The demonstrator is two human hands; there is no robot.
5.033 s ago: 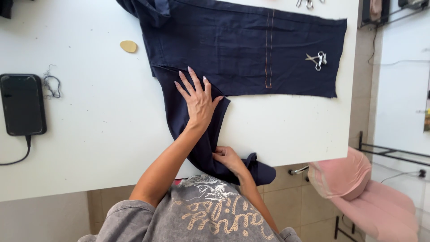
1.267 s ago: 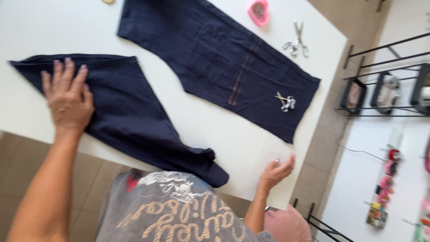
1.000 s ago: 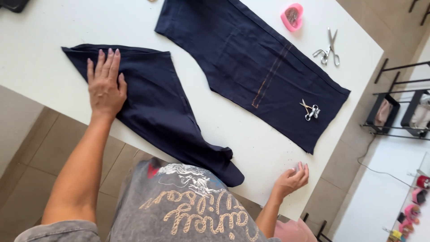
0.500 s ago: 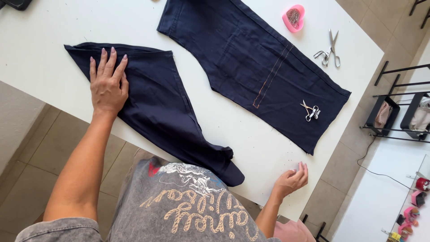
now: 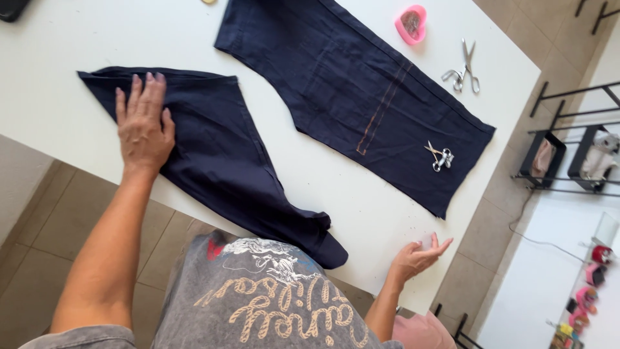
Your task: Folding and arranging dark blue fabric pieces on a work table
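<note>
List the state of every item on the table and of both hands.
Left hand: flat, pressing on the folded cloth.
Right hand: open, at the table edge, holding nothing visible.
Folded cloth: bunched, one end hanging off the edge.
Flat panel: spread out.
Small snips: lying on the panel.
Large scissors: closed.
Table: white.

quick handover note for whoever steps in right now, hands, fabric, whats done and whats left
Left hand: flat, palm down on the smaller navy fabric piece, which trails off the near table edge.
Right hand: open, empty, hovering at the white table near edge.
Larger navy panel: laid flat, small scissors resting on it; big scissors and pink heart-shaped pincushion beside it.
Done: both pieces spread. Left: smaller piece looks not fully smoothed.
</note>
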